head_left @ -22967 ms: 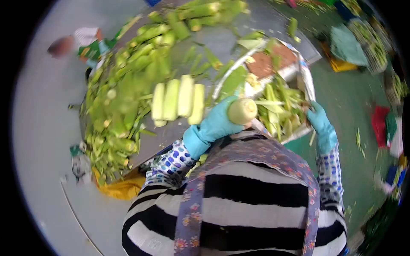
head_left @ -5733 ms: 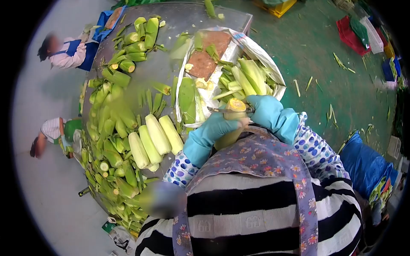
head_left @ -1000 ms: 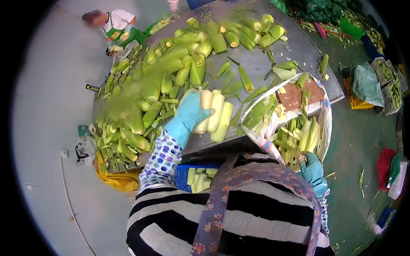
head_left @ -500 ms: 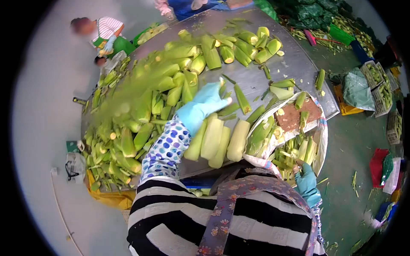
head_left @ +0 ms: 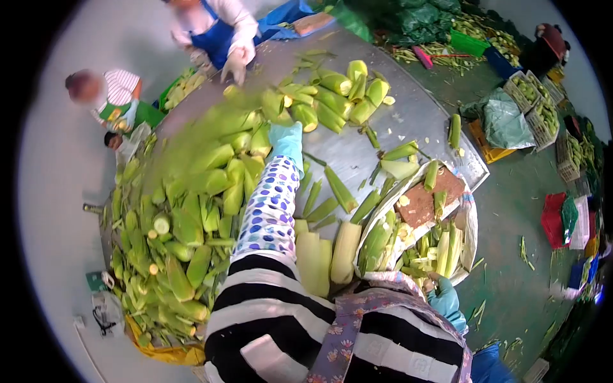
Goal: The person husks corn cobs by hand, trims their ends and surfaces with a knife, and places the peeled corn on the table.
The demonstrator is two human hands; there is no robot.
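My left hand (head_left: 286,143), in a light-blue glove and spotted sleeve, reaches across the metal table to an ear of corn (head_left: 274,105) in the green husk pile. Its fingers are hidden at the ear, so their grip does not show. Low at the right, my right hand (head_left: 442,299), in a teal glove, is beside a white sack (head_left: 471,236) of husk strips. Its fingers look curled; what they hold is hidden. Between my arm and the sack lie pale, stripped ears (head_left: 345,252), partly behind my sleeve.
A large heap of unhusked corn (head_left: 182,277) covers the table's left side. A brown board (head_left: 433,196) lies over the sack. Across the table stands a person in a blue apron (head_left: 214,41), another in a green apron (head_left: 121,105) farther left. Crates (head_left: 543,131) stand at right.
My left hand has moved forward and away from the stripped ears, to the green pile. My view has shifted, bringing the blue-aproned person further in. The right hand stays beside the sack.
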